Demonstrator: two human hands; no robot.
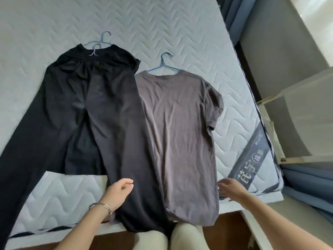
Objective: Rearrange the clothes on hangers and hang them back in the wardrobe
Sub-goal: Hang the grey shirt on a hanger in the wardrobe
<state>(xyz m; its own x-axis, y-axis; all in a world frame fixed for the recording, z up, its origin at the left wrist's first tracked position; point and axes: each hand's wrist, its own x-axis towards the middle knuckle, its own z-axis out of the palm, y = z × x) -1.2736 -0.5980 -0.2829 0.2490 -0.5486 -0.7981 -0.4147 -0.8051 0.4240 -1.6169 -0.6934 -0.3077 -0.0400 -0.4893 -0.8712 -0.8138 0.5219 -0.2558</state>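
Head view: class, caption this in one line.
Grey T-shirt and black trousers on a mattress; left hand, right hand open near hems.

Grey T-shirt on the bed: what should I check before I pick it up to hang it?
1. The blue hanger sits inside the neck of the grey T-shirt: ok.
2. Its hook lies free on the mattress: ok.
3. T-shirt clear of the black trousers: not ok, they overlap along one edge.
4. Both the left hand and the right hand empty: ok.
5. Room on the wardrobe rail: cannot tell, no rail in view.
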